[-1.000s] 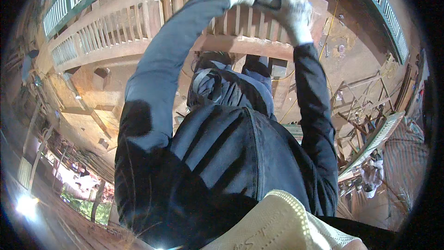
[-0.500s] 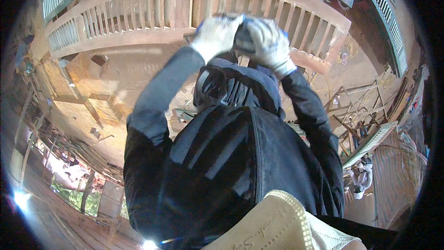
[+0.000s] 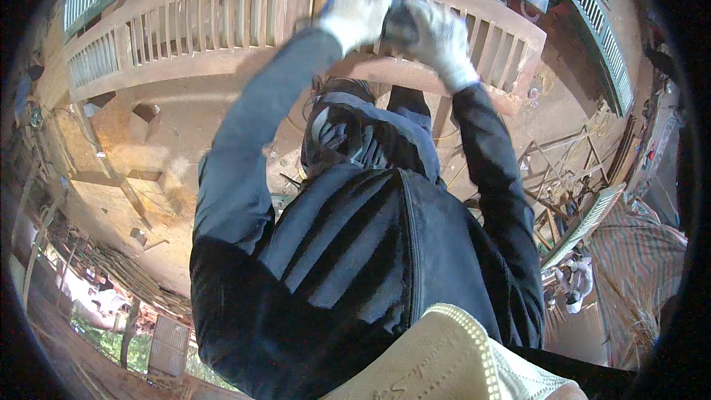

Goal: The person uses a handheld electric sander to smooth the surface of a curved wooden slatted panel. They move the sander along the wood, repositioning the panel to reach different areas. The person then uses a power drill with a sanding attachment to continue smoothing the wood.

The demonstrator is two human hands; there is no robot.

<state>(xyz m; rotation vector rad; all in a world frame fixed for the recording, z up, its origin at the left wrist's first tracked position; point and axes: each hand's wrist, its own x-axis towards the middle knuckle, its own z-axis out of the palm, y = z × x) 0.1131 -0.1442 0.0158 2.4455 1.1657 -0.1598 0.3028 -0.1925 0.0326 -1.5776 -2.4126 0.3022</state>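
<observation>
The gloved right hand (image 3: 443,37) is clasped around a dark, rounded tool (image 3: 401,24), blurred; the left hand (image 3: 359,16) meets it, though I cannot tell whether it grips. The tool sits over the slats of a long reddish-brown wooden panel (image 3: 298,1), matte, with broad rails. Half a second ago both hands overlapped its near edge; now they reach farther out. Beyond are blue-green slatted panels (image 3: 596,33).

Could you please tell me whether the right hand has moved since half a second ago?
Yes: the right hand has moved forward, toward the slatted panel's far side.
</observation>
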